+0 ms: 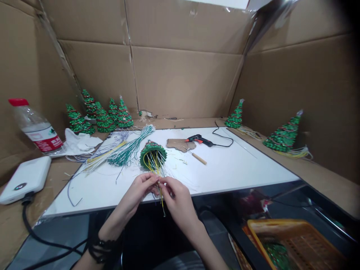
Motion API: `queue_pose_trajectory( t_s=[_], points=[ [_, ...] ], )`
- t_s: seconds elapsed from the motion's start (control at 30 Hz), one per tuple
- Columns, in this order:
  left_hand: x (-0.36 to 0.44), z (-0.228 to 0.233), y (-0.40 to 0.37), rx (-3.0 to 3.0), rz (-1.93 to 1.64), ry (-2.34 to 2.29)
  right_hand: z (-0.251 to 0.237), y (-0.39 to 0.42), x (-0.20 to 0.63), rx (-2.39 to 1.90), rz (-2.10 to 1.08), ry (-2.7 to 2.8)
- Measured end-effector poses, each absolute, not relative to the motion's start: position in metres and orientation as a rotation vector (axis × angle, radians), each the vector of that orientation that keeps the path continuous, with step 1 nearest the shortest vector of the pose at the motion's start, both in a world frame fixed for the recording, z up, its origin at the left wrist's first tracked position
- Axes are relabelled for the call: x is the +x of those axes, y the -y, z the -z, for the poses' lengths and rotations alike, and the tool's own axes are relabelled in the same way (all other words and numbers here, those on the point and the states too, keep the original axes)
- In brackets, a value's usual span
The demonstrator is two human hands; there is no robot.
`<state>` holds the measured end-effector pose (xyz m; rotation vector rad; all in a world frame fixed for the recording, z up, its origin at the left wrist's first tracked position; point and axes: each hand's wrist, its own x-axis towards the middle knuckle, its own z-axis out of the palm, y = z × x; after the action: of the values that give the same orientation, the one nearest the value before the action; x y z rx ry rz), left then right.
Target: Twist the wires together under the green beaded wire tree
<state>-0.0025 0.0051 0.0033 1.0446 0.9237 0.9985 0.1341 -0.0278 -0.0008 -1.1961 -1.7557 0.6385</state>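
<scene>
A small green Christmas tree (144,160) lies on its side on the white board, its hollow base facing me. Yellow and white wires (154,159) run out of that base toward my hands. My left hand (144,185) pinches the wires close to the board's front edge. Right beside it, my right hand (174,191) has its thumb and finger closed on the same wires, and loose yellow ends hang down below. The exact spot between the fingertips is partly hidden. Left of the tree lies a tied bundle of green and white wires (132,146).
A glue gun (199,140) rests by torn cardboard (180,144) and a wooden-handled tool (199,157). Finished trees (104,117) stand at back left, others (284,133) at right. A bottle (42,131) and white power bank (26,178) sit left. A yellow basket (253,228) is lower right.
</scene>
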Motion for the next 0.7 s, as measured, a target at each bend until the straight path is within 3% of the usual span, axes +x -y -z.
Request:
queue_pose_trajectory(
  t_s=[0.7],
  points=[
    [0.000,-0.005,-0.003,1.013,-1.068,-0.984,-0.004,0.022,0.127,-1.306,-0.635,1.558]
  ],
)
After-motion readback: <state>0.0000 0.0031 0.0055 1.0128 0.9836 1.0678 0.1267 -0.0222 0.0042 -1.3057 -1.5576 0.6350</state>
